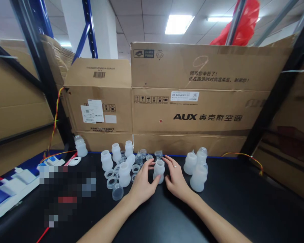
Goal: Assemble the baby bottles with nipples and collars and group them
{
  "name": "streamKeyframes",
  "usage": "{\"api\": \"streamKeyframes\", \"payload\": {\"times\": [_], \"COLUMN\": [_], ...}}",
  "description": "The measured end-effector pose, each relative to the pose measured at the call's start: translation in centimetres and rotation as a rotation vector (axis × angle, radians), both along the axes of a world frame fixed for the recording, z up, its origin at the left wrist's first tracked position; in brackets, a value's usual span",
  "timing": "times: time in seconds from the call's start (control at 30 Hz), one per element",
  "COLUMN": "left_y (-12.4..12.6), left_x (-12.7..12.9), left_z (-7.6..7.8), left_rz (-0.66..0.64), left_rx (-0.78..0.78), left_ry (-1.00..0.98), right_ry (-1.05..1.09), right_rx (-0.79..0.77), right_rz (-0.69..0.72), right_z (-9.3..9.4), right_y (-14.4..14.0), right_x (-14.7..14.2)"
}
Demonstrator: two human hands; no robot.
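Observation:
A translucent white silicone bottle (pixel 159 169) stands upright on the black table (pixel 243 202) between both my hands. My left hand (pixel 142 184) cups its left side, thumb at the base and fingers curled around the neck. My right hand (pixel 176 179) touches its right side with fingers spread; a ring is on one finger. Several similar bottles (pixel 116 153) stand to the left, with loose rings (pixel 111 182), a clear cap (pixel 118 192) and small nipples (pixel 139 158) around them. Three capped bottles (pixel 199 168) stand to the right.
Large cardboard boxes (pixel 192 101) form a wall behind the table. Blue and black rack posts (pixel 38 67) rise at the left and right. One bottle (pixel 80 146) stands apart at far left near a white device (pixel 74 161). White-and-blue cartons (pixel 12 189) and red-yellow wires (pixel 55 114) lie left.

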State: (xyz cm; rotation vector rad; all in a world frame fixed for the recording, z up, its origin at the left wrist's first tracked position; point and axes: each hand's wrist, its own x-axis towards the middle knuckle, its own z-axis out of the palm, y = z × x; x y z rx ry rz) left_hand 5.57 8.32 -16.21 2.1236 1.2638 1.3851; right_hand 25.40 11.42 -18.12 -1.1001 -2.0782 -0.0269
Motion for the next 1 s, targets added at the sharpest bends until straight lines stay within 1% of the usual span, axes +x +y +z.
{"api": "streamKeyframes", "payload": {"times": [0.1,0.2,0.3,0.4,0.5,0.6,0.7,0.8,0.87,1.0], "left_y": [0.1,0.5,0.8,1.0,1.1,1.3,1.4,1.5,1.8,2.7], "left_x": [-0.4,-0.9,-1.3,-1.5,-1.7,-1.8,-1.9,-2.0,-2.2,-2.5], "left_z": [0.0,0.2,0.4,0.1,-0.6,-1.0,-1.0,-0.7,-0.6,-0.7], "left_rz": [0.121,0.224,0.31,0.361,0.363,0.334,0.281,0.233,0.218,0.188], "left_rx": [0.057,0.103,0.129,0.15,0.11,0.053,0.041,0.031,0.014,-0.024], "left_ry": [0.149,0.282,0.374,0.481,0.57,0.583,0.56,0.537,0.519,0.449], "right_ry": [-0.044,-0.116,-0.172,-0.16,-0.072,0.129,0.338,0.371,0.336,0.313], "right_rx": [-0.027,-0.062,-0.105,-0.141,-0.144,-0.105,-0.023,0.034,-0.009,-0.209], "right_rz": [-0.081,-0.128,-0.146,-0.176,-0.189,-0.142,-0.091,-0.076,-0.07,-0.051], "right_z": [-0.8,-1.3,-1.3,-1.1,-0.6,0.4,1.3,1.4,1.1,0.3], "right_y": [1.1,1.9,2.0,1.7,1.4,0.9,0.2,-0.5,-0.8,-0.5], "right_x": [0.3,0.3,0.3,0.2,0.1,-0.1,-0.5,-1.0,-1.5,-2.3]}}
